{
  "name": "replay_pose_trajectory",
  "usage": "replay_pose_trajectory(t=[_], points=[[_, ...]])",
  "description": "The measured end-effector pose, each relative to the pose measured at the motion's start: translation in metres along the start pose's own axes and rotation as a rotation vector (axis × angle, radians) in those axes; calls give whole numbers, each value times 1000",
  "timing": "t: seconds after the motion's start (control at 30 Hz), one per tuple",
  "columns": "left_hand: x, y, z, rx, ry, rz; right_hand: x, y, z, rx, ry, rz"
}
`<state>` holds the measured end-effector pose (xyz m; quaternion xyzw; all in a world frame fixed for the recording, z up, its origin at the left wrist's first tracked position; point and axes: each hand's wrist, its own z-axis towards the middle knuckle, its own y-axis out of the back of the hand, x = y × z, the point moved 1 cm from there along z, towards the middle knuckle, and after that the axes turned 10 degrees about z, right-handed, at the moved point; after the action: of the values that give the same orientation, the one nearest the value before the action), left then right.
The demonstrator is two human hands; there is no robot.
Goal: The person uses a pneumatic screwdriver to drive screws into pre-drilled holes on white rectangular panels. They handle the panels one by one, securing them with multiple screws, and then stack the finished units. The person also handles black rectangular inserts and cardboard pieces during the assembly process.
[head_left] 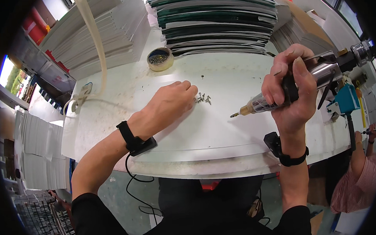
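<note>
**Black shirt nearest, a power driver and loose screws beyond it**

In the head view, the wearer's black shirt (192, 222) fills the lower edge, close up to the white table (223, 167), presumably so that both arms can reach over it.

The right hand (293, 81) is closed around the body of a power driver (261, 103), fingers and thumb wrapped about it. The tool slants down to the left, its bit (235, 115) over the white panel (189, 138) and apart from the screws; that angle probably keeps the tip in sight and the wrist easy.

The left hand (166, 102) reaches across the panel, fingers curled together at the edge of the small pile of screws (204, 98). Whether they pinch a screw I cannot tell, as the back of the hand hides the fingertips. The pile lies between hand and bit, likely put there for short reaches.

Beyond it, a tape roll (162, 67) serves as a dish, its ring apparently keeping more small metal pieces from rolling away. A stack of dark and white sheets (217, 24) stands at the far side, seemingly to leave the near surface for handwork. A black strap on each wrist holds a small device, with a cable trailing from the left strap (134, 141).
</note>
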<state>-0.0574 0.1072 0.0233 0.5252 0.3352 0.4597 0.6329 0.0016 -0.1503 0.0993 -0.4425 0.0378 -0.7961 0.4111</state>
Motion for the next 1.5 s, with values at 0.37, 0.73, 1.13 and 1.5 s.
replay_pose_trajectory(t=[0.37,0.73,1.13,1.5], points=[[-4,69,-93,-27,534,-766,-17,-41,-23,62,-38,354],[-61,18,-202,-371,829,-1598,-49,-129,-39,56,-139,530],[-59,20,-216,-381,792,-1641,-64,-160,-46,153,-169,481],[-55,20,-220,-363,813,-1620,-69,-166,-46,172,-169,457]])
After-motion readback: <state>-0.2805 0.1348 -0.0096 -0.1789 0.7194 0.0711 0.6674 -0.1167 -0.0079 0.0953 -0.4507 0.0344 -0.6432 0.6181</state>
